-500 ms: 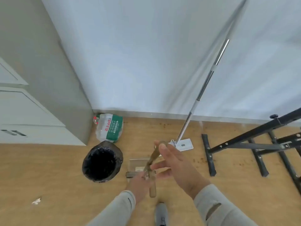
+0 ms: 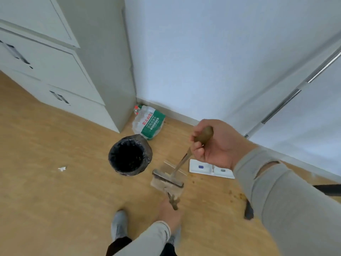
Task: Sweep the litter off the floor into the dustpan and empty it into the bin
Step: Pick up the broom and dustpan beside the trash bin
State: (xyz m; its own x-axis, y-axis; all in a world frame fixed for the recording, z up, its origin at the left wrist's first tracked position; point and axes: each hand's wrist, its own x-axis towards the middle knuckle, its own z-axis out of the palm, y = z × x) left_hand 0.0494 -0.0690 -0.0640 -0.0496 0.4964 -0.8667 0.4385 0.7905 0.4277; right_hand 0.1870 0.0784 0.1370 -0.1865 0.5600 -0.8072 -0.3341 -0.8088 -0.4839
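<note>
Shoe (image 2: 119, 223) and grey sleeve at the bottom edge, nearest; just beyond, left hand (image 2: 168, 212) low over the floor, fingers curled round the short handle of the dustpan (image 2: 167, 182), seen from behind so the exact finger lie cannot be told; dustpan a clear, thin-walled tray, likely light and somewhat brittle, best kept held by that handle and level so nothing slides off the open lip; brush (image 2: 168, 179) with its dark head lying across the pan, slim metal stem rising to a brown grip; right hand (image 2: 212, 143) higher up, fingers and thumb wrapped tight round that grip; stiff and light by the look of it, easy to steer from the top end, though a long stem will swing wide; brown crumbs (image 2: 235, 195) scattered on the wooden floor to the right of the pan, near a black stand foot (image 2: 248, 211); white scrap (image 2: 62, 169) well apart to the left; bin (image 2: 130, 155) with a black liner just left of the pan, mouth open and upward; flat mop head (image 2: 211, 169) beyond the pan, its pole (image 2: 287, 100) leaning against the wall; water-bottle pack (image 2: 149, 123) in the corner behind the bin, beside the cabinet (image 2: 77, 78); broad open floor leftward; tighter on the right, hemmed by mop, stand and wall.
</note>
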